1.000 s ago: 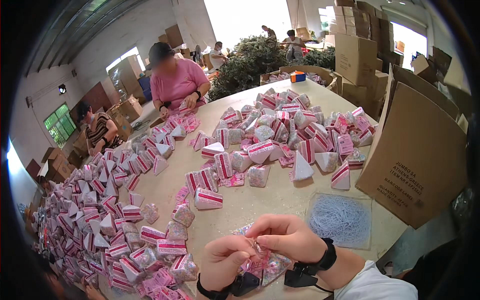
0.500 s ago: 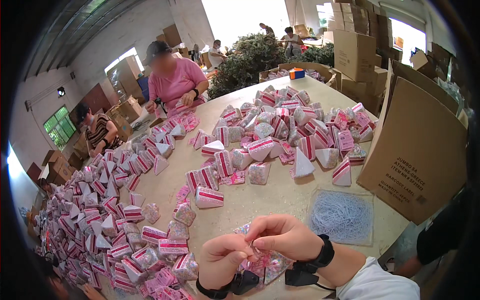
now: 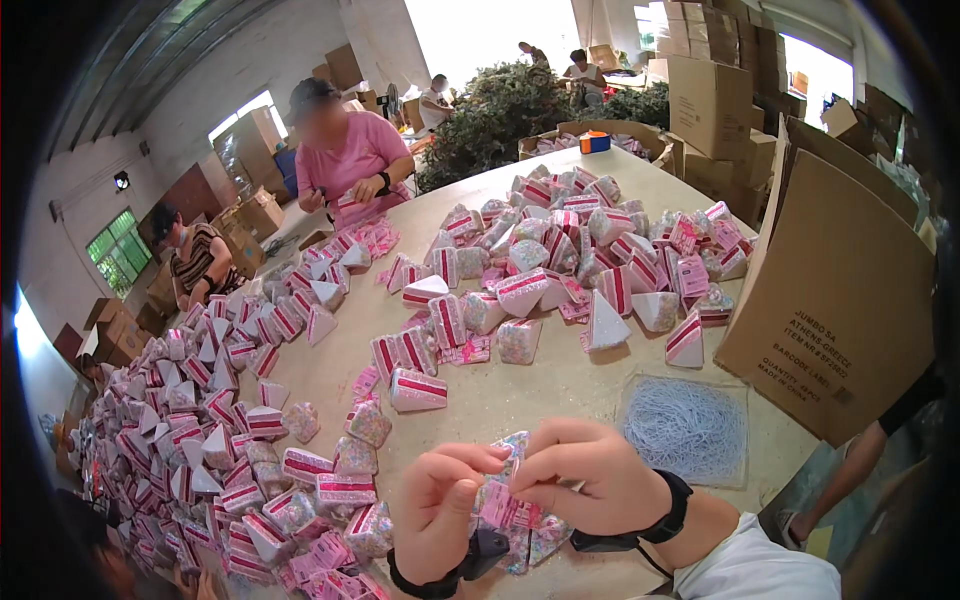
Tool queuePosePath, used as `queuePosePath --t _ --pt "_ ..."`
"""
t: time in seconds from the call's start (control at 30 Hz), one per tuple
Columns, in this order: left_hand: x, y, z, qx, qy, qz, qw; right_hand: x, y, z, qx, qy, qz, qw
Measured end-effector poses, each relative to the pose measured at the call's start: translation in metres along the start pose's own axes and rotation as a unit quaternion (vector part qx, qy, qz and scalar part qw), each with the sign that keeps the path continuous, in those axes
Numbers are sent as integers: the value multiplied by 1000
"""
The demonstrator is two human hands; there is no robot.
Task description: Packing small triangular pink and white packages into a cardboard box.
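Note:
My left hand (image 3: 440, 510) and my right hand (image 3: 592, 480) meet over the near edge of the table, fingertips almost touching. A thin pale strand (image 3: 515, 468) shows at the pinched fingers of the right hand. The left fingers are curled, and what they hold is too small to make out. Just below the fingertips is a pink card tag (image 3: 508, 508). Beneath the hands lie sequined cake-slice ornaments (image 3: 545, 540), partly hidden by them. Both wrists wear black straps.
A clear tray of thin pale-blue strands (image 3: 682, 430) lies right of my hands. Beyond it stands a large open carton (image 3: 830, 290). Cake-slice ornaments (image 3: 525, 290) form heaps ahead and along the left (image 3: 190, 440). A co-worker in pink (image 3: 350, 160) handles pieces across the table.
My hands have turned and drawn slightly apart, so the pink tag below the fingers now shows more. At right, a passer-by's leg has come further into view.

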State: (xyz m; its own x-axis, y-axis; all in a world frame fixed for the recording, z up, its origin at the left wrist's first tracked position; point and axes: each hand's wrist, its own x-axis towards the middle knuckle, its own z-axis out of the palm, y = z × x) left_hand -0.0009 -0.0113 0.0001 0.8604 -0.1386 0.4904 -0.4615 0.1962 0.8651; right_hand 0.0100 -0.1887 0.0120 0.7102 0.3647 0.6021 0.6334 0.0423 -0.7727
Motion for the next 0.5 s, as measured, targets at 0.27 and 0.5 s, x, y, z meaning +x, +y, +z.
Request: queuePosePath --t 0.27,0.5 --pt "-9 -5 9 67 -24 -45 996 -3 -4 1 -84 3 -47 995" --pt "-9 -12 10 -166 11 -114 980 -1 -1 0 -57 33 -14 998"
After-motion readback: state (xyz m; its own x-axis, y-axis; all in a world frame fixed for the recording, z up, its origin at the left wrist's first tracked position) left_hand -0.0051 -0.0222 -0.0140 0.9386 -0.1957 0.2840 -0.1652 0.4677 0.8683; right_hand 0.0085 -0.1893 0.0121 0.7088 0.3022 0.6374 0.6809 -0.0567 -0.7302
